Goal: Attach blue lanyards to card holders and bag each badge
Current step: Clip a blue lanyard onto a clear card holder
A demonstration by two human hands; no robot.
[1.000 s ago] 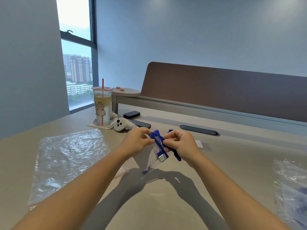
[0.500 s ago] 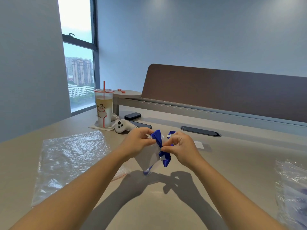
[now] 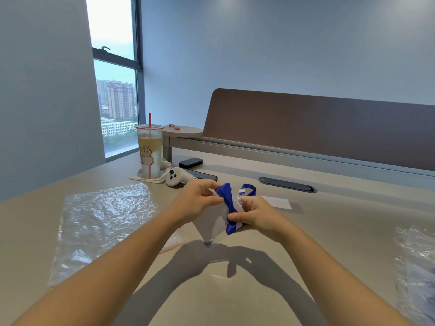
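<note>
A clear card holder (image 3: 211, 222) is held just above the table, with a blue lanyard (image 3: 227, 203) folded down across its face. My left hand (image 3: 196, 202) pinches the holder's top edge where the lanyard begins. My right hand (image 3: 257, 217) grips the holder's right side, its thumb pressing the lanyard's lower fold against the plastic. A loop of the lanyard (image 3: 248, 187) sticks up behind my right hand. The holder's lower corner points down at the table.
A stack of clear plastic bags (image 3: 103, 222) lies left; more bags (image 3: 414, 274) at the right edge. Behind the hands are a drink cup (image 3: 150, 152), a white controller (image 3: 176, 177), a black phone (image 3: 204, 175), a white card (image 3: 277, 203) and a brown divider (image 3: 317, 128).
The lanyard, earlier hanging loose between the hands, is now folded flat against the holder. My right hand has slid down to the holder's lower right side.
</note>
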